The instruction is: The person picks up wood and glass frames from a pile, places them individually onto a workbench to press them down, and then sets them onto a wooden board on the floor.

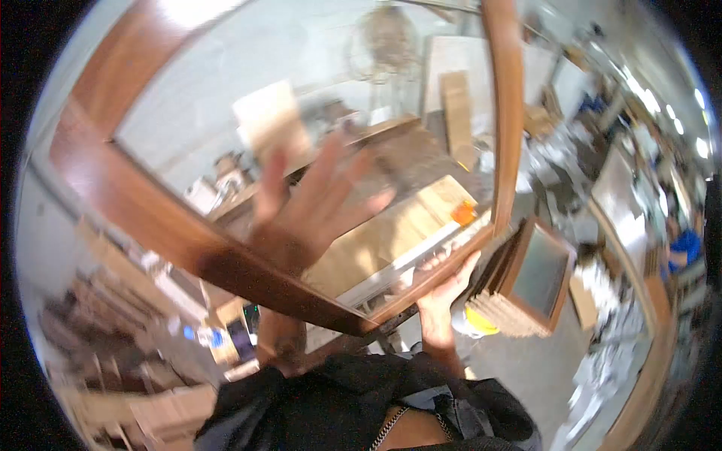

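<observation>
One left grip (310, 210) splayed, right (445, 292) clasping frame (506, 113)

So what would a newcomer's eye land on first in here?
Probably the large, reddish-brown rectangular wooden frame, which sweeps across the upper left and middle, its lower edge held by the right hand. Through its opening shows the blurred left hand, fingers spread. Then perhaps the small, bright orange object at the right end of the pale wooden board beyond the frame.
</observation>
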`<state>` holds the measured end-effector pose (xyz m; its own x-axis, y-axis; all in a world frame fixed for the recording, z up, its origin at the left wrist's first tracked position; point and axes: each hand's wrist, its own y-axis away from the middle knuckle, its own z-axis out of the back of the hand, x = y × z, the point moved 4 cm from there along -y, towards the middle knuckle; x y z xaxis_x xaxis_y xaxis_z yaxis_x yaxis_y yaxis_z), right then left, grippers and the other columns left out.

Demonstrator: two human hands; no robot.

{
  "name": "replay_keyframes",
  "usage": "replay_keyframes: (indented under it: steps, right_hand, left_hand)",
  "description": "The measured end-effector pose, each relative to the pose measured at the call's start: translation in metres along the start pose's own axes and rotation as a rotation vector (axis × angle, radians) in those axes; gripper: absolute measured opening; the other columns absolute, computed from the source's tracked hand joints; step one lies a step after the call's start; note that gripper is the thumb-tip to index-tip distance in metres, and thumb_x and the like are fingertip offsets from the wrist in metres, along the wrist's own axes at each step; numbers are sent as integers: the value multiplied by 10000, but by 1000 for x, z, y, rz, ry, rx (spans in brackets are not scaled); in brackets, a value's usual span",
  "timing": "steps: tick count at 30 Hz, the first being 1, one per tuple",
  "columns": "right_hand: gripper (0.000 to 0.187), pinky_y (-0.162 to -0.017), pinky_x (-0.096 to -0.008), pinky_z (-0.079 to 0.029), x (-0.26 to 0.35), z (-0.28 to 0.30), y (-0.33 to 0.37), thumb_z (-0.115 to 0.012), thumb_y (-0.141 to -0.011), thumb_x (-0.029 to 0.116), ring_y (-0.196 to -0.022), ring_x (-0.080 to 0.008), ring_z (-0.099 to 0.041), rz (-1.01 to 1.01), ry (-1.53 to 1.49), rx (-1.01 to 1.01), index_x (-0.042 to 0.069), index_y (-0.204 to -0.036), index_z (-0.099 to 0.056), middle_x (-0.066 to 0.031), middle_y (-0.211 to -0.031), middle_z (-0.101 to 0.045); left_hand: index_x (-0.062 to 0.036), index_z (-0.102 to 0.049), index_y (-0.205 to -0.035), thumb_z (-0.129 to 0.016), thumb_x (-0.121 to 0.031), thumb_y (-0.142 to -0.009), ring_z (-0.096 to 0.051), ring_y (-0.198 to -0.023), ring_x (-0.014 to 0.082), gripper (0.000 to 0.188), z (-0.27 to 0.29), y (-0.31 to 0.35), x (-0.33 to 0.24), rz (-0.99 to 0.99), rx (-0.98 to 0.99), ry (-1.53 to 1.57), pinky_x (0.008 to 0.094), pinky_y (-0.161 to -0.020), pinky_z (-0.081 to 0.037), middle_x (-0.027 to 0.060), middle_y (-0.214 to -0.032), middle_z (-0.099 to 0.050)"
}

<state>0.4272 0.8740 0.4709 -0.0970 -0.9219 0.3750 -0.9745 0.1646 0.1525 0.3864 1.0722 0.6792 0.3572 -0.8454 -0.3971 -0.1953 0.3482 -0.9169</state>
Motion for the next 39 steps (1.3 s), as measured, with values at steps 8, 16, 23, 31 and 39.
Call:
replay_keyframes:
  steps: [8, 16, 23, 31, 39]
  right_hand:
    - [895, -920, -487, -444, 105, -70, 50, -149, -863, 763, -1043, -352, -577, 22, -235, 611, 78, -1394, -372, -215, -1185, -576]
    - [993, -1070, -614, -268, 239, -98, 99, -123, -864, 752, -1334, -380, -349, 124, 31, 817, -47, -1449, -201, -261, -1465, -287]
    - [944, -1101, -418, -313, 276, -56, 193, -122, -906, 699, -1298, -284, -427, 342, 404, 692, -85, -1386, -340, -230, -1399, -416]
    - [643, -700, -281, -490, 288, 46, 344, -559, -891, 551, -827, -118, -597, 536, 1198, -133, -9, -1206, -597, -50, -929, -664]
    - [612, -709, -345, -508, 181, 269, 526, -754, -721, 480, -802, -207, -663, 850, 768, -1605, -21, -1049, -631, -137, -820, -672]
  left_hand:
    - [-182, -2, -1509, -476, -152, -946, -87, -1424, 351, 737, -32, 63, 16, -181, -389, -134, 615, -1099, -235, 165, -1552, 43]
    - [-158, -20, -1516, -425, -281, -889, -177, -1428, 288, 756, 16, 72, 76, -75, -691, -20, 520, -1143, -104, 103, -1575, -66]
    - [-141, -42, -1517, -389, -252, -911, -147, -1439, 262, 707, 8, 91, 166, 183, -596, 387, 508, -1127, -208, 97, -1576, -69]
    - [-195, -32, -1513, -468, -86, -898, -209, -1402, 364, 762, -67, 91, 269, 509, -142, 1176, 609, -1054, -320, 192, -1545, -106]
    - [8, -472, -1243, -718, -98, -791, -632, -790, 218, 525, -304, 160, 376, 1595, 305, 318, 302, -623, -544, 119, -937, -612]
